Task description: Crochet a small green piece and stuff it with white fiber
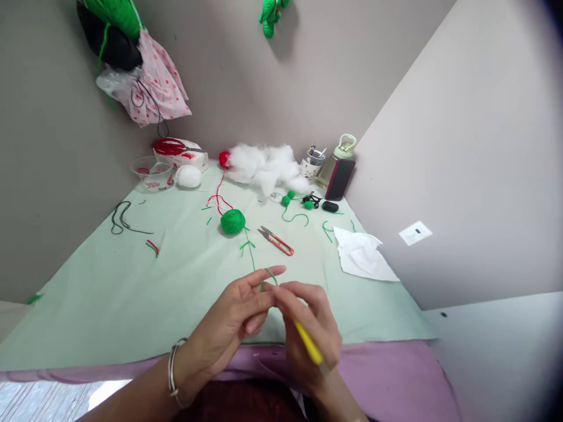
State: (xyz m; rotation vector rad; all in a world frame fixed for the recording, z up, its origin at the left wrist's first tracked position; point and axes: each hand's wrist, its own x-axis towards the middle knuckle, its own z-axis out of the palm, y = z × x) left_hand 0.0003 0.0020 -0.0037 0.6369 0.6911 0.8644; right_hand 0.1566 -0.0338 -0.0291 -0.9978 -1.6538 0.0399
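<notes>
My left hand (244,308) is pinched at the front of the table, its index finger stretched out with green yarn (271,275) looped over it. My right hand (310,322) is closed around a crochet hook with a yellow handle (310,344). The hook's tip and the work between my fingertips are hidden. From my left hand the yarn runs away over the cloth to a green yarn ball (233,222). Orange-handled thread snips (276,240) lie a little beyond my hands.
White stuffing (264,167) is piled at the back, beside a red yarn ball (224,159). A bottle (331,170) with a phone (340,180) against it stands at back right. Crumpled white paper (363,255) lies right; a clear plastic tub (153,174) sits back left.
</notes>
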